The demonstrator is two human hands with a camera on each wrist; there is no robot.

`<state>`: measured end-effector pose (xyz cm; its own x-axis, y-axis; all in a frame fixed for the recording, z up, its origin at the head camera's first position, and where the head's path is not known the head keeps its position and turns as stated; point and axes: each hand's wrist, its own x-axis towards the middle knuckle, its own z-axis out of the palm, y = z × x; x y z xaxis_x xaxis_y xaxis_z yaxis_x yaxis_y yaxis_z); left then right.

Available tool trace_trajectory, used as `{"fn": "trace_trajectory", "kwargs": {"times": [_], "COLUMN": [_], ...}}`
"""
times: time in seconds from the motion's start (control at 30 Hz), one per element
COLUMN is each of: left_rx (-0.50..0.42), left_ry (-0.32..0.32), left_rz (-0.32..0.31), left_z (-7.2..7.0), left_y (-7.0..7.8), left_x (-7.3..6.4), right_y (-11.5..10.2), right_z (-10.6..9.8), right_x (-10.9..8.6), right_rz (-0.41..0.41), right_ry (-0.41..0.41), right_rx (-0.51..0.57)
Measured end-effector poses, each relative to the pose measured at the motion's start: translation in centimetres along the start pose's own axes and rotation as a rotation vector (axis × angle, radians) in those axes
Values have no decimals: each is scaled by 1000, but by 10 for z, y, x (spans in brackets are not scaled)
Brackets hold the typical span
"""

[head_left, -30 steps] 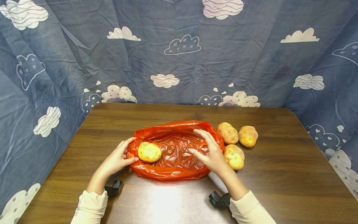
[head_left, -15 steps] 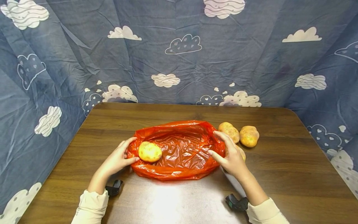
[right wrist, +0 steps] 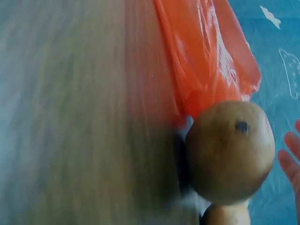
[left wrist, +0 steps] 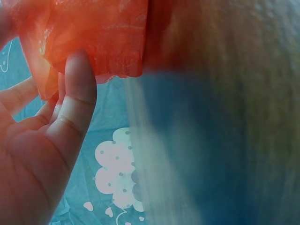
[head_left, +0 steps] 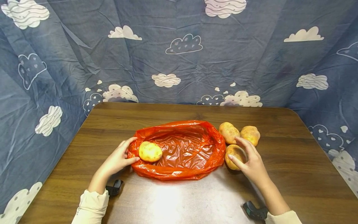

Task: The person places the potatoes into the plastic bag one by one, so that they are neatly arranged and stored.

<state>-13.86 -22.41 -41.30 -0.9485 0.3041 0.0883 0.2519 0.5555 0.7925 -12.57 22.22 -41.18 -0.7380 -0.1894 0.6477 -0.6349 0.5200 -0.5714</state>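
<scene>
A red plastic bag [head_left: 181,172] lies spread on the table with its mouth facing up. Inside its left end rests a potato [head_left: 150,151]. My left hand [head_left: 116,160] grips the bag at that end; the left wrist view shows its thumb [left wrist: 79,77] against the red plastic. Outside the bag's right end sits another potato [head_left: 236,151]. Over that one hovers my right hand [head_left: 253,166], its thumb and fingers spread apart. In the right wrist view, fingertips [right wrist: 291,143] stand away from the potato, which has a dark spot.
Behind the potato under my right hand lie two more, a left one [head_left: 228,132] close to the bag and a right one [head_left: 250,133]. The brown wooden table [head_left: 291,155] ends at the back before a blue cloud-patterned cloth [head_left: 179,68].
My right hand has moved right, from over the bag's inside to the nearest potato outside it. The left hand has stayed at the bag's left end.
</scene>
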Motion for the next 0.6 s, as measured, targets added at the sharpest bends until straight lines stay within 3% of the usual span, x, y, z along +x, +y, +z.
{"fn": "trace_trajectory", "kwargs": {"times": [0.23, 0.6], "left_rx": [1, 34], "left_ry": [2, 4], "left_rz": [0, -2], "left_z": [0, 0], "left_y": [-1, -2], "left_x": [1, 0], "right_y": [23, 33], "right_z": [-9, -9], "right_x": [-16, -26], "right_rz": [49, 140], "right_ry": [3, -32], "right_rx": [-56, -46]}}
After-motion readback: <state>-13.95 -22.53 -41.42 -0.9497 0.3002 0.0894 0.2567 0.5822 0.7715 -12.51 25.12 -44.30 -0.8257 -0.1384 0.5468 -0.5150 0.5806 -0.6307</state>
